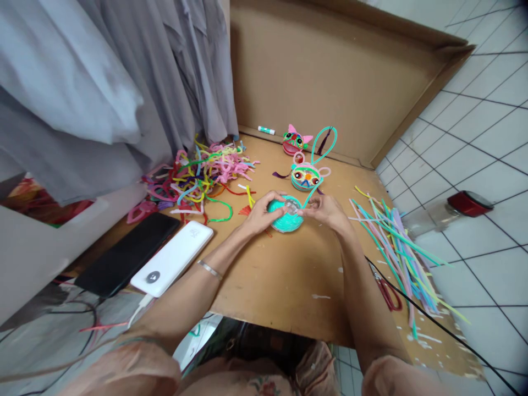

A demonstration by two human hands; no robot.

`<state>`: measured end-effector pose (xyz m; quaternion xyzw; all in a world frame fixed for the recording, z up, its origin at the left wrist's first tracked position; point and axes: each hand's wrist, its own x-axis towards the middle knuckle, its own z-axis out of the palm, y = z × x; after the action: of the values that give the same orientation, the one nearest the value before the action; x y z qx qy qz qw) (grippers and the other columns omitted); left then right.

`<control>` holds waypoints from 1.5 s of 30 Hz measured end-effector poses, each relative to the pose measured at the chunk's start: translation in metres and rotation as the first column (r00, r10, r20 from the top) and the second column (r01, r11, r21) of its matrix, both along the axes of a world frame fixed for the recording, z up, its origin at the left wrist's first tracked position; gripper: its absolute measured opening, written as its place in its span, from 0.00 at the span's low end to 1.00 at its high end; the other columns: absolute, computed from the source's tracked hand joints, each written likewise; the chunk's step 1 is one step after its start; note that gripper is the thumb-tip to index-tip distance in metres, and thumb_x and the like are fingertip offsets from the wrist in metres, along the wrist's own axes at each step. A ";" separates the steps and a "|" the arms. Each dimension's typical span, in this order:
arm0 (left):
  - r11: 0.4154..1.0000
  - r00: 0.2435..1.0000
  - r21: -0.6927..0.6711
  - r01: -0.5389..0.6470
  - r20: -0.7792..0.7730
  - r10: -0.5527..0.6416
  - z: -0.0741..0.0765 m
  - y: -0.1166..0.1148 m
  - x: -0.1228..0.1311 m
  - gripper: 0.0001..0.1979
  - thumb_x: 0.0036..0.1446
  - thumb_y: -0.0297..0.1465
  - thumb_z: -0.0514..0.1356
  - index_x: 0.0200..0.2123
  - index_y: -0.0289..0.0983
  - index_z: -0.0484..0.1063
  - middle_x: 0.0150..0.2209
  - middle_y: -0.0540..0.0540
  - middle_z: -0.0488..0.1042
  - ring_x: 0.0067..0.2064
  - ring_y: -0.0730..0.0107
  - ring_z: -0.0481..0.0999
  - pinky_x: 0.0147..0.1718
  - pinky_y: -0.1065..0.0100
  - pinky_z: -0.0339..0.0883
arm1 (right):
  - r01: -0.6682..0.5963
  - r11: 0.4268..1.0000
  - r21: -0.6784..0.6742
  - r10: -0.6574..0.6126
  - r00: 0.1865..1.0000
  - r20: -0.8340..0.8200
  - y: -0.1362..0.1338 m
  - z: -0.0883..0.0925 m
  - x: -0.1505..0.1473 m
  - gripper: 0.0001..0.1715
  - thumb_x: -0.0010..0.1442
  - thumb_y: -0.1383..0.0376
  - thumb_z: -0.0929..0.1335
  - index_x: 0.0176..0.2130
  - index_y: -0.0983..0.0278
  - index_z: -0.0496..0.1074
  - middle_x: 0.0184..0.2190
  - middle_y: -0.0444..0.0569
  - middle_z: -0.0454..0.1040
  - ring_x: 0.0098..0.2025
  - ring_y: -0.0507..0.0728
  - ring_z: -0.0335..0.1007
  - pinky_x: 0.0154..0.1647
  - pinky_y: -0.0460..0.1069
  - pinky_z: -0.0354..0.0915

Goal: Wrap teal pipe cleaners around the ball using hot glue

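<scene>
My left hand (264, 212) is closed on a round teal coiled disc (284, 220) made of fuzzy wire, with a small clear round piece at its centre. My right hand (324, 212) pinches the teal wire end at the disc's right edge. Both hands rest just above a brown cardboard sheet (280, 280). Right behind the disc lies a finished teal animal face with long loop ears (307, 176). A second face with pink ears (293, 142) sits farther back.
A tangled heap of coloured fuzzy wires (202, 176) lies at the left. Straight pastel wires (396, 247) fan out at the right, with red-handled scissors (388, 291) beside them. A black phone (127, 253), a white power bank (173, 257), a jar with a red lid (449, 212) and a glue stick (266, 130) lie around.
</scene>
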<state>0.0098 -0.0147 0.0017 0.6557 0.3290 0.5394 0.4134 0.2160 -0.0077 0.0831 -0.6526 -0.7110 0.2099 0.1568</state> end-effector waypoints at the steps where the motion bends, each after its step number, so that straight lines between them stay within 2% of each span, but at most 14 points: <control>1: 1.000 1.000 0.000 0.000 0.001 0.000 0.000 0.000 0.000 0.16 0.53 0.41 0.64 0.40 0.36 0.70 0.55 0.36 0.73 0.57 0.54 0.73 0.56 0.53 0.65 | -0.005 1.000 0.002 0.005 1.000 -0.029 0.000 0.000 0.000 0.21 0.41 0.52 0.77 0.27 0.61 0.70 0.19 0.41 0.67 0.27 0.55 0.66 0.28 0.48 0.56; 5: 1.000 1.000 0.005 -0.003 0.000 0.003 0.001 -0.001 0.000 0.16 0.53 0.41 0.64 0.40 0.37 0.70 0.55 0.37 0.74 0.56 0.55 0.74 0.55 0.54 0.65 | -0.052 0.995 0.087 0.067 0.983 -0.169 0.000 -0.005 0.000 0.22 0.39 0.56 0.78 0.30 0.61 0.68 0.24 0.42 0.70 0.28 0.53 0.65 0.29 0.47 0.58; 9: 1.000 1.000 0.019 -0.004 0.002 0.004 -0.001 0.001 0.000 0.15 0.53 0.40 0.64 0.40 0.36 0.71 0.54 0.37 0.74 0.56 0.56 0.74 0.56 0.54 0.65 | -0.199 0.955 0.218 0.252 0.935 -0.251 0.001 -0.012 -0.001 0.15 0.43 0.61 0.75 0.31 0.63 0.70 0.28 0.43 0.69 0.30 0.51 0.63 0.32 0.47 0.61; 11: 1.000 1.000 0.026 -0.003 -0.001 0.003 -0.003 0.002 0.000 0.15 0.53 0.39 0.64 0.40 0.36 0.71 0.54 0.37 0.74 0.55 0.56 0.74 0.55 0.54 0.66 | -0.282 0.919 0.276 0.353 0.900 -0.257 0.002 -0.014 -0.002 0.13 0.46 0.64 0.73 0.36 0.63 0.75 0.32 0.45 0.69 0.32 0.52 0.64 0.35 0.48 0.63; 13: 1.000 1.000 0.026 -0.003 -0.010 0.003 -0.004 0.004 0.000 0.15 0.52 0.39 0.64 0.40 0.36 0.71 0.54 0.38 0.74 0.55 0.57 0.75 0.55 0.55 0.66 | -0.355 0.879 0.318 0.436 0.869 -0.235 0.001 -0.014 -0.003 0.16 0.50 0.66 0.71 0.42 0.61 0.78 0.36 0.47 0.70 0.35 0.54 0.65 0.38 0.50 0.65; 17: 1.000 1.000 0.025 -0.008 -0.009 0.009 -0.003 0.004 0.000 0.16 0.52 0.39 0.64 0.41 0.36 0.71 0.55 0.38 0.74 0.56 0.56 0.74 0.56 0.55 0.65 | -0.466 0.818 0.337 0.536 0.830 -0.154 -0.001 -0.011 -0.005 0.19 0.56 0.69 0.68 0.47 0.57 0.80 0.39 0.50 0.70 0.42 0.57 0.67 0.44 0.52 0.67; 22: 1.000 1.000 0.015 0.000 -0.004 0.000 0.000 0.002 0.000 0.15 0.52 0.38 0.63 0.41 0.36 0.70 0.55 0.36 0.74 0.56 0.55 0.74 0.55 0.54 0.66 | -0.499 0.789 0.358 0.556 0.828 -0.072 -0.003 -0.010 -0.007 0.23 0.58 0.71 0.67 0.50 0.53 0.79 0.42 0.50 0.72 0.46 0.59 0.67 0.50 0.56 0.67; 28: 1.000 1.000 0.010 0.004 -0.016 -0.004 0.001 0.000 -0.001 0.15 0.53 0.38 0.63 0.40 0.36 0.72 0.55 0.37 0.74 0.57 0.56 0.74 0.56 0.55 0.65 | -0.518 0.791 0.327 0.544 0.839 0.012 -0.006 -0.010 -0.009 0.28 0.58 0.73 0.65 0.53 0.52 0.77 0.46 0.51 0.71 0.49 0.60 0.70 0.52 0.57 0.67; 35: 1.000 1.000 0.017 0.012 0.013 -0.012 0.000 0.001 -0.001 0.15 0.52 0.38 0.64 0.40 0.36 0.71 0.55 0.37 0.75 0.56 0.56 0.75 0.54 0.56 0.66 | -0.536 0.784 0.313 0.537 0.839 0.091 -0.009 -0.009 -0.014 0.18 0.64 0.66 0.65 0.49 0.53 0.80 0.46 0.53 0.73 0.47 0.60 0.71 0.51 0.57 0.67; 40: 1.000 1.000 0.017 0.002 0.017 -0.003 -0.001 0.001 -0.001 0.14 0.51 0.37 0.64 0.39 0.36 0.71 0.54 0.37 0.75 0.55 0.55 0.75 0.54 0.55 0.66 | -0.548 0.773 0.320 0.531 0.835 0.146 -0.010 -0.009 -0.014 0.19 0.64 0.67 0.64 0.49 0.53 0.79 0.49 0.54 0.74 0.49 0.61 0.72 0.51 0.56 0.67; 45: 1.000 1.000 0.018 -0.003 0.023 0.003 -0.002 0.001 0.000 0.14 0.51 0.36 0.64 0.39 0.36 0.71 0.54 0.37 0.75 0.55 0.55 0.76 0.55 0.55 0.66 | -0.561 0.760 0.328 0.548 0.825 0.139 -0.010 -0.009 -0.013 0.18 0.65 0.64 0.64 0.49 0.55 0.80 0.49 0.54 0.74 0.47 0.60 0.72 0.49 0.55 0.67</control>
<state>0.0102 -0.0134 0.0002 0.6526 0.3204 0.5505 0.4103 0.2030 -0.0180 0.0740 -0.3772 -0.9004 0.1036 0.1904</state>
